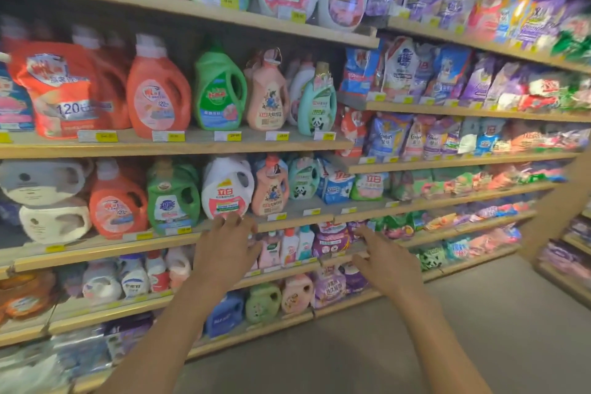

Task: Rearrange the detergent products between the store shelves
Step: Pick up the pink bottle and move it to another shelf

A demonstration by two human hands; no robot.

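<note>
Both hands empty, fingers spread: left hand (pixel 225 246) below white jug (pixel 227 188), right hand (pixel 385 261) before purple pouch (pixel 331 238).

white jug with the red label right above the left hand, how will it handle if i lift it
The white jug looks large and full, so probably heavy. Its moulded handle should give a firm grip. The base is broad, so it is unlikely to tip when nudged.

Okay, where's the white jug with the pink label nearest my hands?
In the head view, the white jug stands on the third shelf down, just above your left hand, between a green jug on its left and a peach bottle on its right.
</note>
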